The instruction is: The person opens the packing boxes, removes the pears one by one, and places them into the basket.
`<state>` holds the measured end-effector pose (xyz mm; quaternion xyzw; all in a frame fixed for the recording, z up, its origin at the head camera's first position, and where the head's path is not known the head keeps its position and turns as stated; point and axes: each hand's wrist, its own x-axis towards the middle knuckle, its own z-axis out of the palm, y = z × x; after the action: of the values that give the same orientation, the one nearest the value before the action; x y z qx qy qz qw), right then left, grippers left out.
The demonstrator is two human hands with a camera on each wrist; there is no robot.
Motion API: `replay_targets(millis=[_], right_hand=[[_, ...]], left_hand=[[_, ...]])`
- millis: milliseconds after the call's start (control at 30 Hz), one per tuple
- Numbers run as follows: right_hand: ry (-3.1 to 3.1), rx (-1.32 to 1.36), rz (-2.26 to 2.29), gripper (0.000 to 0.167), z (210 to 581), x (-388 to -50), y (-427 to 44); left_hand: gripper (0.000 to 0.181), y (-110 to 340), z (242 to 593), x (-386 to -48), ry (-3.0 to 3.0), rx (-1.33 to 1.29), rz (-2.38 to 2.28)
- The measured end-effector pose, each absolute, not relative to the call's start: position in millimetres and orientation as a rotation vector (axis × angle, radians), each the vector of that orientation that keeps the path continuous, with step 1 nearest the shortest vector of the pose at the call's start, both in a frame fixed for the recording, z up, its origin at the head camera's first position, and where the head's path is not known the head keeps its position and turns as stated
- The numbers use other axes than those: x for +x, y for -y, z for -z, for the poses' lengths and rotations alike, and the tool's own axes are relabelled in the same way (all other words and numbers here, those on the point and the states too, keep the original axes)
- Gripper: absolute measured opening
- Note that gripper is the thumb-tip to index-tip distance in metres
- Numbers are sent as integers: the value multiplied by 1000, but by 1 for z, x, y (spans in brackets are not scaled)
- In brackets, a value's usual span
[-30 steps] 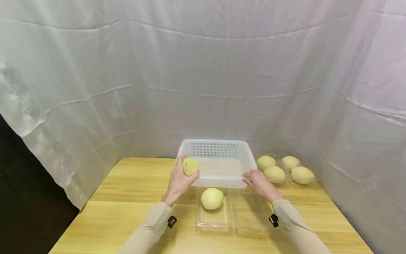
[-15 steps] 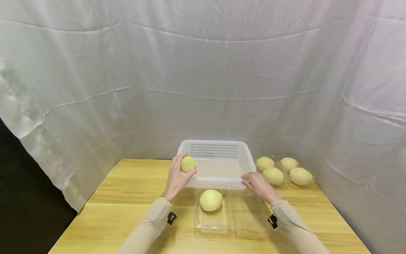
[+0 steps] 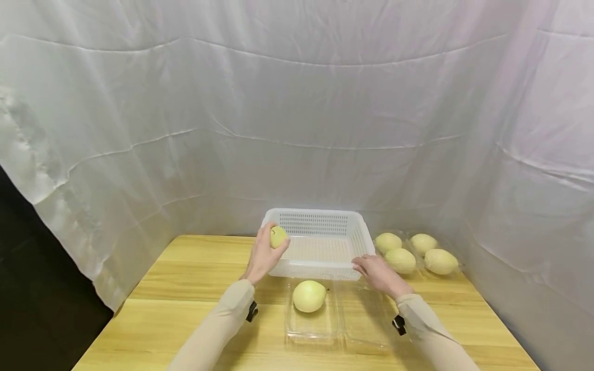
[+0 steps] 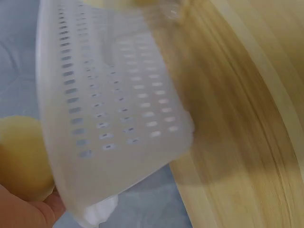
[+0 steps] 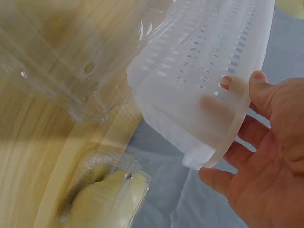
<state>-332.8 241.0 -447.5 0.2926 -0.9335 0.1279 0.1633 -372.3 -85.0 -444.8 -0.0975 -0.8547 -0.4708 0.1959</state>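
A yellow pear (image 3: 278,236) is in my left hand (image 3: 264,254), gripped between thumb and fingers over the left front corner of a white plastic basket (image 3: 315,269). The left wrist view has the same pear (image 4: 21,156) beside the basket's rim. At the right front corner, my right hand (image 3: 378,273) holds the basket rim, thumb on the outer wall and fingers on the inner side in the right wrist view. Just in front of the basket lies an opened clear clamshell box (image 3: 315,330), with one pear (image 3: 309,296) in its left half.
Several pears (image 3: 441,262) sit in clear plastic boxes on the table's right side, beside the basket. A grey-white curtain (image 3: 297,170) hangs behind the wooden table (image 3: 185,299). The clamshell's flat right half (image 3: 366,319) lies under my right forearm.
My left hand has moved the pear a little farther over the basket and slightly lower. The right hand stays at the rim. The head view has tilted slightly upward.
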Motion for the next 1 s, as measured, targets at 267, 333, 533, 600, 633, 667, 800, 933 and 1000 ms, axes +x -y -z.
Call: replay_targets(millis=[267, 333, 533, 600, 633, 667, 800, 933, 1000], right_hand=[[2641, 870, -339, 19, 450, -335, -243], [2636, 870, -355, 20, 452, -335, -243], [2599, 896, -427, 19, 459, -334, -247], [2580, 911, -435, 19, 460, -335, -247], [2581, 911, -444, 19, 460, -335, -248], [2578, 910, -447, 18, 460, -336, -248], [2556, 895, -432, 19, 461, -339, -248], [2529, 871, -382, 20, 463, -339, -247], [2492, 892, -379, 19, 464, -338, -246]], left_hand=[[62, 80, 451, -373, 2467, -316, 1138], [61, 79, 451, -374, 2486, -314, 1121], [61, 73, 453, -379, 2555, -277, 1022], [61, 71, 454, -381, 2569, -264, 984], [61, 70, 454, -381, 2576, -259, 966], [61, 69, 454, -382, 2584, -253, 946], [60, 66, 454, -382, 2594, -247, 889], [58, 65, 458, -380, 2574, -260, 836], [57, 65, 461, -379, 2566, -263, 816]])
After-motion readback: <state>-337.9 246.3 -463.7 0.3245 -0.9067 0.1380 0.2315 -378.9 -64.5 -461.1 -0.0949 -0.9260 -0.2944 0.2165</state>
